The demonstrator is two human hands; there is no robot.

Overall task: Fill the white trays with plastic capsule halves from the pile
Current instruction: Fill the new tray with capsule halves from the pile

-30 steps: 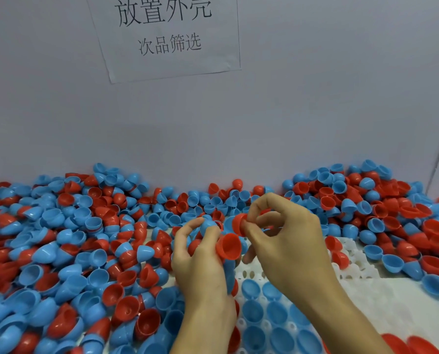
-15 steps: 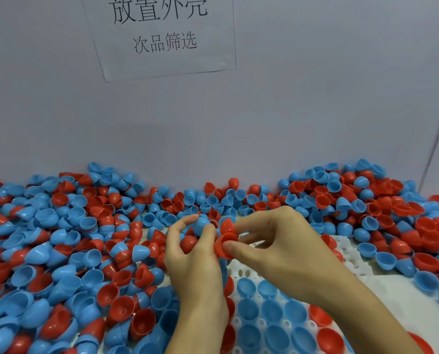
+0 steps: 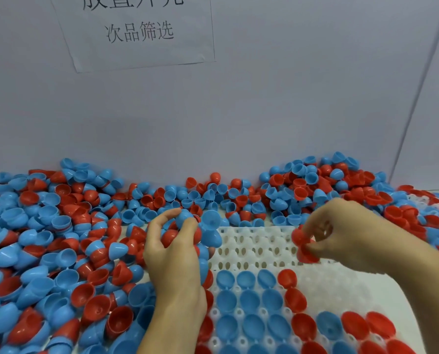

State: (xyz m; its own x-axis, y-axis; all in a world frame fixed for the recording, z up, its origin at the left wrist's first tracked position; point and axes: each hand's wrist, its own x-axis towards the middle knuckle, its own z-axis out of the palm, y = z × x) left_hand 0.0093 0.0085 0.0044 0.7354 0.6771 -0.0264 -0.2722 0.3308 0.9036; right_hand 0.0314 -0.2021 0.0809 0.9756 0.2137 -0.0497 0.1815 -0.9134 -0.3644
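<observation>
Head view: the white tray lies on the worktop with its far rows bare. Blue capsule halves sit open side up in its left pockets, and red capsule halves fill pockets to their right and along the near edge. The pile of blue and red halves banks against the worktop's far and left edges (one more white tray shows at the far right, mostly buried). The left hand curls round a handful of blue and red halves at the tray's left edge. The right hand pinches red halves above the tray's bare middle; how many is blurred. The paper sign is cut off at the top.
</observation>
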